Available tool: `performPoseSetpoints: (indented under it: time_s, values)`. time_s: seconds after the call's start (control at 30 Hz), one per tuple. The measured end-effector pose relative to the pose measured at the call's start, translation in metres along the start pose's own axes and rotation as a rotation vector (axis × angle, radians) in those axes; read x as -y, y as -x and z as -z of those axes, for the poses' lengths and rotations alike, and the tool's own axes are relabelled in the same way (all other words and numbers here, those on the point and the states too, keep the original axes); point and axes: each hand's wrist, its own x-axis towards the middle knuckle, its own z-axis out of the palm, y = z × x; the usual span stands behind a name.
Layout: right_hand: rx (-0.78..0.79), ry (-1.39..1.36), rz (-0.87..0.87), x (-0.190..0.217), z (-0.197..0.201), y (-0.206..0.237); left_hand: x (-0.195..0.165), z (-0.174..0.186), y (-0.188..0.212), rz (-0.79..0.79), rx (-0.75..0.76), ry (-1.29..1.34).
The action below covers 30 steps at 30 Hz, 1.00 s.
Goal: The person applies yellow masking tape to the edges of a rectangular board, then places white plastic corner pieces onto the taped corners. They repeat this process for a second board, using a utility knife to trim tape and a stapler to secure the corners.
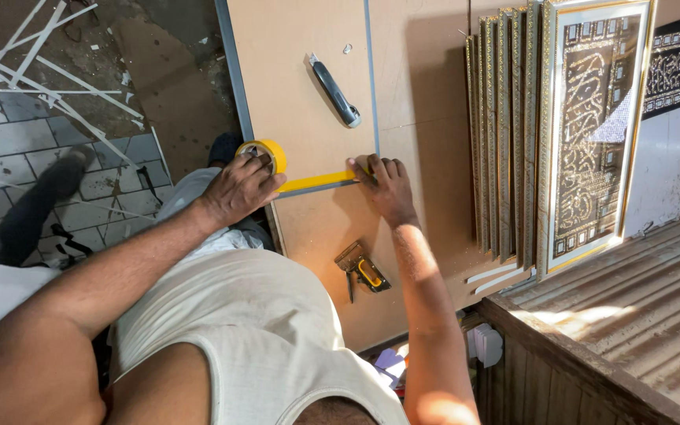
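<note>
- A strip of yellow tape [318, 182] runs across the brown backing board [308, 79], stretched between the two hands along the board's lower grey edge.
- The left hand [239, 189] grips the yellow tape roll [265, 152], fingers curled over its top, at the board's left edge.
- The right hand [386, 182] lies flat, fingers close together, pressing the strip's far end down near the grey seam [370, 71].
- Risk, as I judge it: the taut strip could drift off the edge line or wrinkle if the roll tilts, since the roll sits right at the board's corner with only floor beyond.
- If the pressing fingers lift early, the free end may peel back and stick to itself.
- The staple gun [362, 271] lies near the right forearm; a sweep of the elbow could knock it.
- The utility knife [334, 90] rests well apart, further up the board, out of the way.
- Room: open board above the strip; to the right, stacked gold-trimmed frames [545, 134] lean upright and close off that side; to the left, the tiled floor [17, 142] with white offcuts [49, 75].
</note>
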Motion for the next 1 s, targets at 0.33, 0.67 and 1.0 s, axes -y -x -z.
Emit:
performPoseSetpoints:
  time_s: [0.33, 0.67, 1.0]
  values:
    - [-0.123, 0.027, -0.081, 0.028, 0.001, -0.012, 0.001, -0.001, -0.005, -0.059, 0.021, 0.063]
    - [-0.085, -0.012, 0.009, 0.046, 0.007, -0.014, -0.007, -0.002, -0.017, -0.091, 0.064, 0.057]
    - [-0.22, 0.084, -0.868, -0.051, 0.052, 0.069, -0.031, -0.006, -0.041, -0.214, 0.093, 0.143]
